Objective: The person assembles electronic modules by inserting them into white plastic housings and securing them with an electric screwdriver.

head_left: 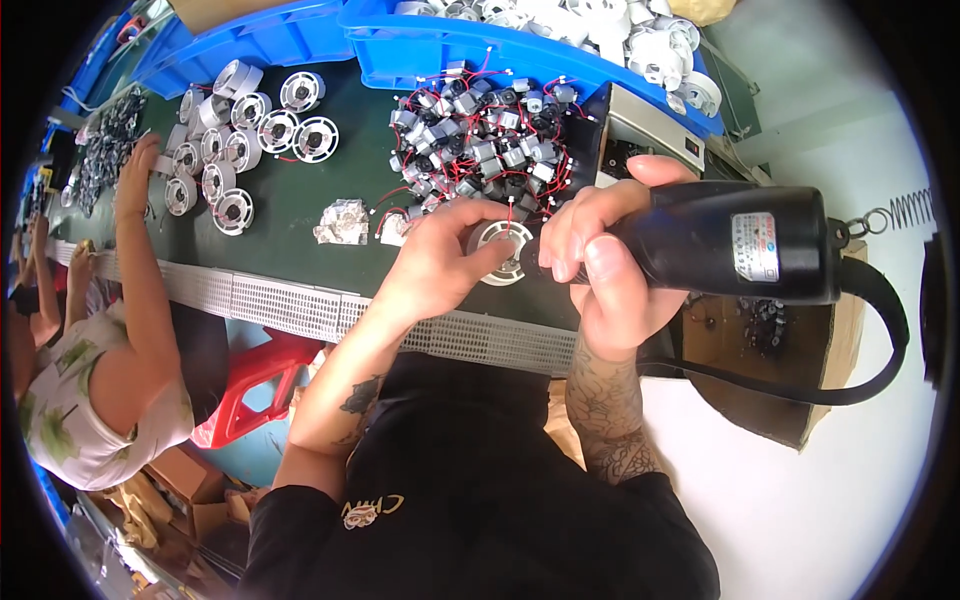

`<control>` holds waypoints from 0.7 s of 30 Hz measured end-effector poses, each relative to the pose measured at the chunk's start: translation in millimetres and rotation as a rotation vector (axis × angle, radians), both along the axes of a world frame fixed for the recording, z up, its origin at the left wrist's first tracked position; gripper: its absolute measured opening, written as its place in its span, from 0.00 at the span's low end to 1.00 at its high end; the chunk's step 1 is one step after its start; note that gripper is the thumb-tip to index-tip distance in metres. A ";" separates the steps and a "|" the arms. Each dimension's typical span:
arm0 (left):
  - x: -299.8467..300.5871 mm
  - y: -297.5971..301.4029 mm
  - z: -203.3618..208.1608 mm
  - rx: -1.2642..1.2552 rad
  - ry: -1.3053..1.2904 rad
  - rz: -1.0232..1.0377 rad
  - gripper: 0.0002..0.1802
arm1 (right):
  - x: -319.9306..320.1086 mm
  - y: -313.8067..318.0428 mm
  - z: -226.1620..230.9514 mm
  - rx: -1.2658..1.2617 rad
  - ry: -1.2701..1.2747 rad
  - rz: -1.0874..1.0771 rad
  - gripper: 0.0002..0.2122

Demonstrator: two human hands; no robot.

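Note:
My right hand (pixel 612 262) is wrapped round a black electric screwdriver (pixel 700 235), tilted nearly flat with its tip end pointing left. A cable and a coiled spring (pixel 908 211) are attached to its back end. Under the tool's front end lies a round white plastic housing (pixel 511 270) on the green work surface. Thumb and fingers of my left hand (pixel 445 258) grip this housing from the left. A red wire with a small white plug shows over it. The driver's tip is hidden behind my right fingers.
Behind my hands is a heap of small motors (pixel 480 140) with red wires. White wheel-like housings (pixel 238 150) stand to the left, near a co-worker's arm (pixel 140 240). Blue bins (pixel 430 50) line the back; crumpled foil (pixel 342 222) lies mid-table. A cardboard box (pixel 840 340) sits right.

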State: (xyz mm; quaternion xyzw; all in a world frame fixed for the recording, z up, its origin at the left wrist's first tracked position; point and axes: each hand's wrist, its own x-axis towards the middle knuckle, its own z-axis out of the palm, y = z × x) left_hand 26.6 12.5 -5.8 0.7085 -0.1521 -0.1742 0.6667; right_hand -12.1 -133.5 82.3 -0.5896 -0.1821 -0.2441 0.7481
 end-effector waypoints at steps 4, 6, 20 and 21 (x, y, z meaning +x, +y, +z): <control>0.9 0.1 -2.3 -0.017 -0.021 -0.011 0.17 | 2.8 4.5 -7.0 0.083 -0.004 -0.022 0.25; 0.8 1.4 -1.7 -0.027 -0.040 -0.012 0.17 | 3.3 7.0 -7.7 0.098 -0.007 -0.033 0.25; -11.4 2.0 16.3 0.198 -0.623 0.197 0.12 | -8.2 0.2 0.0 0.043 -0.070 -0.009 0.25; -11.0 3.9 20.5 0.202 -0.659 0.172 0.11 | -9.4 -1.4 4.3 0.256 -0.102 0.013 0.28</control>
